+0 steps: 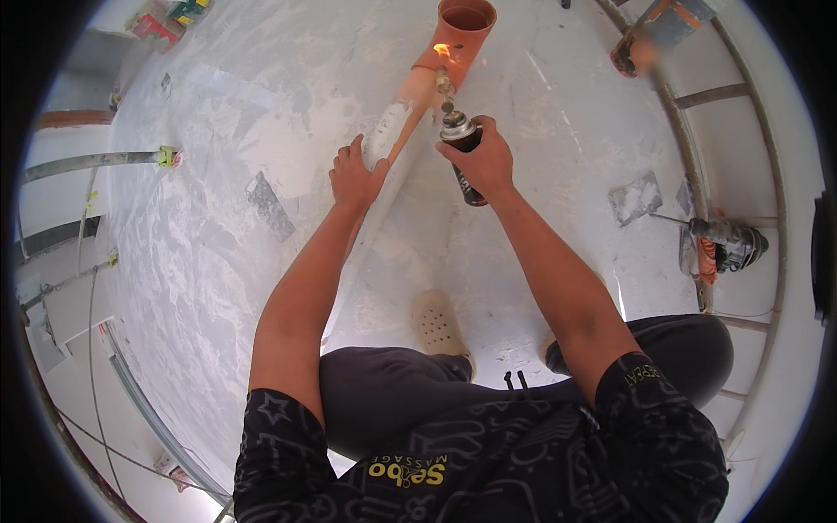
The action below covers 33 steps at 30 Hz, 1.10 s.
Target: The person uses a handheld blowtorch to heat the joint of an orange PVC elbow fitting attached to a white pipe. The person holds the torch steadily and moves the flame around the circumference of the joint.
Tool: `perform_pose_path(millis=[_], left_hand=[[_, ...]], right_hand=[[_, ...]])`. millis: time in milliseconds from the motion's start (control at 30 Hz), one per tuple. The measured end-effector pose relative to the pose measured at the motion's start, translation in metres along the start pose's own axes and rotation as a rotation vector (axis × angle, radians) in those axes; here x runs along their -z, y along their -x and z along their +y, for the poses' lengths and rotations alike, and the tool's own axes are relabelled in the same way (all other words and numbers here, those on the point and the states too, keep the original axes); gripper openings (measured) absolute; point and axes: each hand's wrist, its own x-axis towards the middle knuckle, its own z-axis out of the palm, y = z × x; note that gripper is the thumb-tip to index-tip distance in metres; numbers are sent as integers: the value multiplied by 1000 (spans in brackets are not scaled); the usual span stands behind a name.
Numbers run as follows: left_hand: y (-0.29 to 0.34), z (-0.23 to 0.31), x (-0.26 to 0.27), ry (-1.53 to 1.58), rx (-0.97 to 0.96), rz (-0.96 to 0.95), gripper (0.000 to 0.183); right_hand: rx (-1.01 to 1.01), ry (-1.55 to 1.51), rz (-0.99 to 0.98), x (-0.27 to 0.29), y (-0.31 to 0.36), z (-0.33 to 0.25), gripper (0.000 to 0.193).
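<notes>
An orange plastic pipe [415,94] runs from the far middle toward me, its lower length smeared with white. At its far end is a wider, bent orange fitting [453,45] with an open mouth. My left hand [356,177] grips the pipe, thumb on one side and fingers on the other. A gas torch [472,190] with a dark canister and metal nozzle is in my right hand [485,159]. From the nozzle tip a small orange flame [443,50] shows against the fitting near its joint with the pipe.
The floor [209,261] is grey and streaked white. Flat grey pieces [270,207] lie to the left, another plate [634,199] to the right. A power drill [728,242] lies at the right. A taped hose [100,163] comes in from the left. My beige clog [438,321] stands below the pipe.
</notes>
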Motion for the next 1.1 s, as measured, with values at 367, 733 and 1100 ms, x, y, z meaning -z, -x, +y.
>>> perform_pose_path(millis=[367,733,1100], left_hand=[[-13,-24,-7,-107,208,144,49],[-13,-20,-11,-121,247,194,52],[-10,-13,-17,-270,187,203,41]], right_hand=[[35,-39,-48,-13,-17,-19,82],[49,-23,-74,-17,-23,-33,83],[32,24,-117,-8,-24,-41,83]])
